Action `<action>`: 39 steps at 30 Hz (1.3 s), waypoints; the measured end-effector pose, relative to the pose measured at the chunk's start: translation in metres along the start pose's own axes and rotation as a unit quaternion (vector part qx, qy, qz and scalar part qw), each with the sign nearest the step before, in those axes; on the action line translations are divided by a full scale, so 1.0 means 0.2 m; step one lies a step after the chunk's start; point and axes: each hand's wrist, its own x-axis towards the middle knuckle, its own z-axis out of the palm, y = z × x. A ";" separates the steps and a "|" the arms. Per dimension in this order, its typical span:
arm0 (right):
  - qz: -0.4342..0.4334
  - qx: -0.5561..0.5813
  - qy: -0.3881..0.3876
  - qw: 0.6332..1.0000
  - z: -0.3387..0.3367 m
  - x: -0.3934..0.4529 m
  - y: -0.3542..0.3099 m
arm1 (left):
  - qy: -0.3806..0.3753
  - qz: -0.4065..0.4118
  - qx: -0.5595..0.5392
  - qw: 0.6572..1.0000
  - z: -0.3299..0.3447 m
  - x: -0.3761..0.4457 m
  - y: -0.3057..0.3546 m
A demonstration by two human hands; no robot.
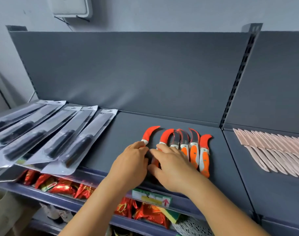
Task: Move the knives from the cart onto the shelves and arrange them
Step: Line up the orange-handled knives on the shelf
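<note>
Right now your left hand (131, 165) & right hand (171, 167) lie flat, fingers relaxed, on the orange knives (194, 150) at the top shelf (128, 130) front, gripping nothing. They look light, stiff, slick; take by handles, not the curved sheathed blades.

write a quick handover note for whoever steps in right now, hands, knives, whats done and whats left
Left hand rests on the leftmost orange curved knife; right hand rests on the next knife.
Four more orange knives sit in a tight row to the right on the shelf.
Done: packaged black knives laid out left, pink knives right.
Left: close up the two left orange knives. Cart not in view.
</note>
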 end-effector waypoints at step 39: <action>0.136 0.034 -0.012 0.990 0.05 0.30 -0.12 | -0.058 0.135 -0.047 0.988 0.03 0.29 -0.34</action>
